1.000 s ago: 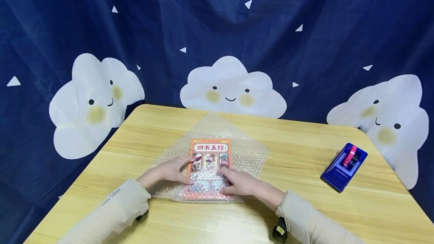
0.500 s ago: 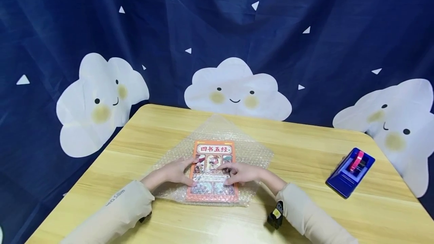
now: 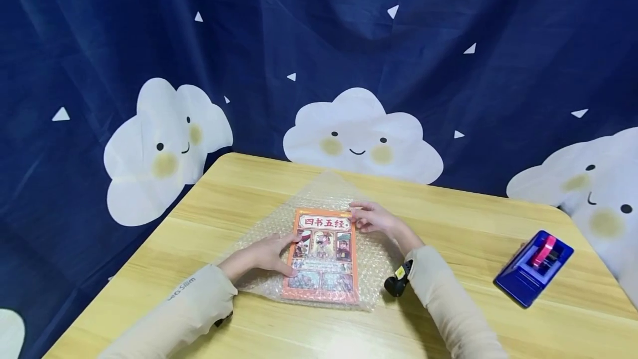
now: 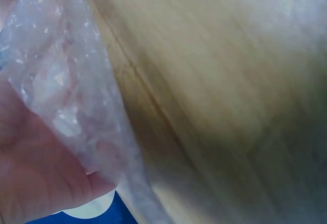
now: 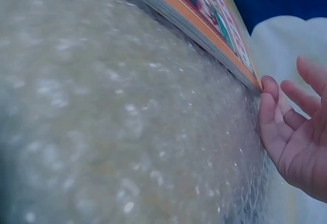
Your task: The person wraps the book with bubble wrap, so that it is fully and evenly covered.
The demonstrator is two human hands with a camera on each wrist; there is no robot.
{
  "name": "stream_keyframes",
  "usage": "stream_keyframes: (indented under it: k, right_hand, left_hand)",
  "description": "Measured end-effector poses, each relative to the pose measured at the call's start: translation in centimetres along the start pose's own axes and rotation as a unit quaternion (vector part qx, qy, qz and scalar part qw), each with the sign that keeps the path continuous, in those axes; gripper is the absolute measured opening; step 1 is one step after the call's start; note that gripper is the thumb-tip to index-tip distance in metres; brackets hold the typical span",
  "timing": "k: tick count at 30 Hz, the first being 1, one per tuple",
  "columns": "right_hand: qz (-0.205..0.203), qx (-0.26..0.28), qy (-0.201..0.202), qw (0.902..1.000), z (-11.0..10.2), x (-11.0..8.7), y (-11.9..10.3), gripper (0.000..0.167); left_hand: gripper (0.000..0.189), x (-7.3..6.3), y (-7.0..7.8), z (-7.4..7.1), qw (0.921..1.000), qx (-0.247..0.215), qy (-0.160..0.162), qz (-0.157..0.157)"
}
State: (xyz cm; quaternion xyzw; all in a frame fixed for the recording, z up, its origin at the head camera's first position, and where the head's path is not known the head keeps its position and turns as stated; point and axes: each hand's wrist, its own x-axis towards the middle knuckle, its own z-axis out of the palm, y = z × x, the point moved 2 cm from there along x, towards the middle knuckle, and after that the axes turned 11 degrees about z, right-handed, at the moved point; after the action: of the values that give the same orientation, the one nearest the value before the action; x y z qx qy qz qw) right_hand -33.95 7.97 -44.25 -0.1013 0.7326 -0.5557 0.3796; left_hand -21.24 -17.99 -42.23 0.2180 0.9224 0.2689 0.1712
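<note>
Moved the right-hand grip (image 3: 374, 219) up to the top right corner of the book (image 3: 324, 244), relaxed and merely touching. Pressing its left edge with the left-hand grip (image 3: 267, 253), spread wide. Keeping it flat on bubble wrap (image 3: 324, 190), partly covered, on the surface (image 3: 199, 226). Apparently mid-wrapping; probably calling next for folding in the right side.

Orange-edged bk (image 3: 323, 252), navy cloud-print bkdrop (image 3: 329, 32)

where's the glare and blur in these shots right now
Head view: fairly sharp, white glare on the table at the bottom edge; left wrist view: table soft and blurred, bubble wrap catching bright highlights; right wrist view: wrap out of focus toward the left, the book clearer.
</note>
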Motion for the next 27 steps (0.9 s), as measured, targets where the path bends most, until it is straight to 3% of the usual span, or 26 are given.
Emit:
stream_keyframes:
  k: [3, 12, 23, 27]
  right_hand:
    - [0.001, 0.030, 0.037, 0.9988, -0.7, 0.6, 0.0, 0.054]
    - [-0.019, 0.035, 0.135, 0.9901, -2.3, 1.8, 0.5, 0.058]
    - [-0.028, 0.078, 0.159, 0.9837, -2.1, 1.2, 0.5, 0.058]
    - [-0.039, 0.093, 0.149, 0.9836, -1.8, 0.9, 0.2, 0.054]
  left_hand:
    - [0.085, 0.1, 0.0, 0.0, 1.0000, 0.001, 0.001, -0.003]
    - [0.084, 0.2, -0.1, 0.1, 1.0000, 0.001, 0.003, 0.001]
    - [0.085, 0.3, 0.0, 0.3, 1.0000, -0.004, 0.003, 0.003]
    - [0.086, 0.2, -0.1, 0.2, 1.0000, -0.006, 0.002, -0.007]
